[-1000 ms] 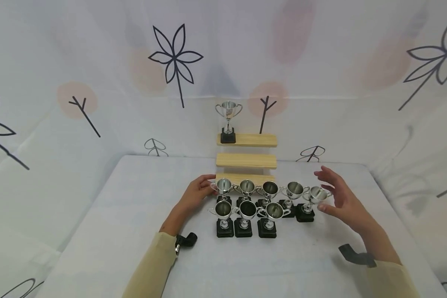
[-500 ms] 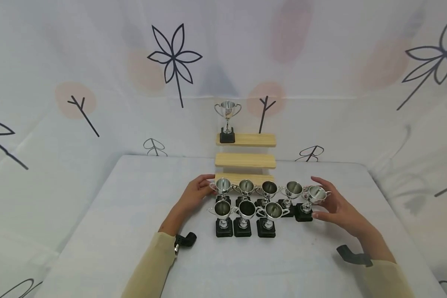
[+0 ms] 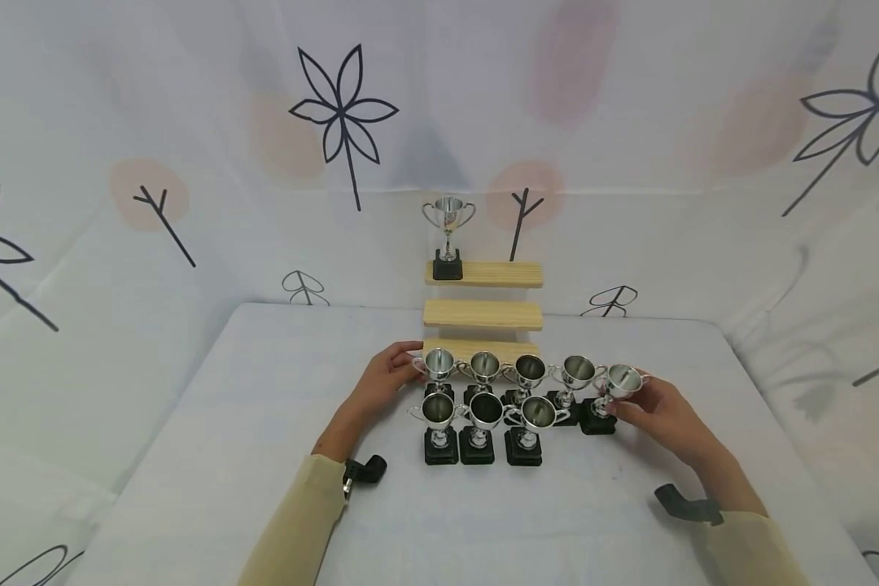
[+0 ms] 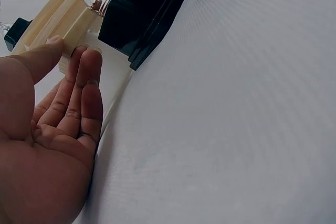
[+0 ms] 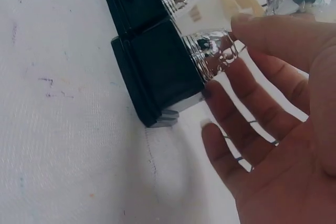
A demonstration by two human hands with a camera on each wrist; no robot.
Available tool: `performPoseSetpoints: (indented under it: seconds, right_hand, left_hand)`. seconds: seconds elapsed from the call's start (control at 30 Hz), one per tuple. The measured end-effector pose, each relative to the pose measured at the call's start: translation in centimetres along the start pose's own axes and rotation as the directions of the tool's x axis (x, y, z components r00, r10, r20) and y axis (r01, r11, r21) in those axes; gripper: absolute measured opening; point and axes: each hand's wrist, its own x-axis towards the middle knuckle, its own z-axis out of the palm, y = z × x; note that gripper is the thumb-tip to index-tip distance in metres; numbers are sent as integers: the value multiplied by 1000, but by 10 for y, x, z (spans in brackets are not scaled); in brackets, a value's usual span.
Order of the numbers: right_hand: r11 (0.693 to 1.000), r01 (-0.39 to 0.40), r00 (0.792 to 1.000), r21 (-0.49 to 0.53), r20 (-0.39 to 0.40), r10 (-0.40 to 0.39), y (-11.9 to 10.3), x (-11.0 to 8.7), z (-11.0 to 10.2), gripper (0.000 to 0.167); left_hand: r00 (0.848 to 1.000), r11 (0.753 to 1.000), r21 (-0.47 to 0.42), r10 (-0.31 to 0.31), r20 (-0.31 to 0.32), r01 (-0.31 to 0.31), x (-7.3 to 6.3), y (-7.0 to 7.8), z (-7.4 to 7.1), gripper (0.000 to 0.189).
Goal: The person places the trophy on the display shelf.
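My right hand point(image 3: 666, 415) closes around the stem of the rightmost silver trophy cup point(image 3: 623, 381), thumb in front and fingers behind. In the right wrist view that trophy's black base point(image 5: 160, 72) stands beside another base. My left hand point(image 3: 381, 382) pinches the left end of the lowest step of the wooden tiered stand point(image 3: 483, 314); the left wrist view has its thumb on the step end point(image 4: 79, 27) and fingertips by its edge. Beside those fingertips is a trophy's black base point(image 4: 139, 17). One trophy point(image 3: 448, 216) stands on the top step's left end.
Several more trophies stand in two rows before the stand, including a front-left one point(image 3: 439, 411) and a front-right one point(image 3: 539, 415). They partly cover the lowest step. A white cloth covers the table point(image 3: 527, 521), and a patterned white curtain point(image 3: 212, 122) hangs behind.
My right hand has moved left to the rightmost trophy, and its fingers have closed around the stem. The left hand has stayed at the stand, and the trophies have not visibly moved.
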Motion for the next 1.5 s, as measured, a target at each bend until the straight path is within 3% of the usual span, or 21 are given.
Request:
performPoseSetpoints:
  seconds: [0.73,1.17,1.5]
  right_hand:
    - [1000,24,998,-11,-52,-24,-5,1,5,32]
    - [995,95,991,-3,-96,-95,-8,1,-4,38]
    - [995,84,985,-52,-144,-91,-14,0,-9,36]
  left_hand:
    - [1000,1000,8,10,5,-10,1,-1,0,48]
    - [1000,1000,-14,14,9,-14,1,-1,0,49]
    - [1000,1000,1,18,9,-18,1,-1,0,50]
